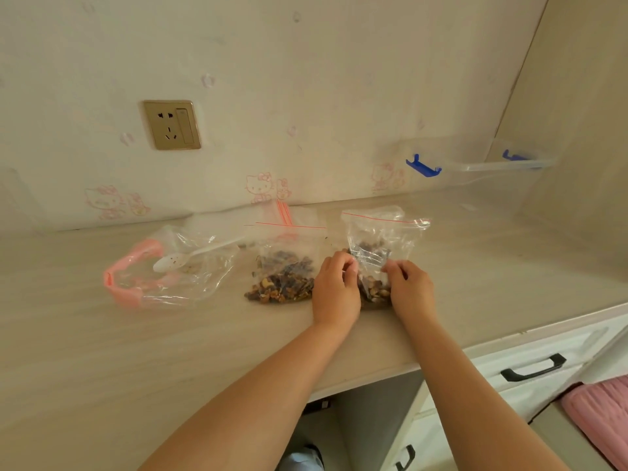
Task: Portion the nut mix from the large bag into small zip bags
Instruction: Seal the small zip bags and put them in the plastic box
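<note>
We are holding a small zip bag upright on the surface, our left hand and right hand each pinching its lower sides; nut mix is sitting in its bottom. Just left, a second filled bag is lying flat. Farther left, the large bag, nearly empty, is holding a white spoon.

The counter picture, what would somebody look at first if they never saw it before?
Probably the two hands, left hand and right hand, pinching a small zip bag of nut mix at the middle of the counter. Just left of it lies another filled zip bag. Farther left, the nearly empty large bag with a pink rim holds a white spoon.
</note>
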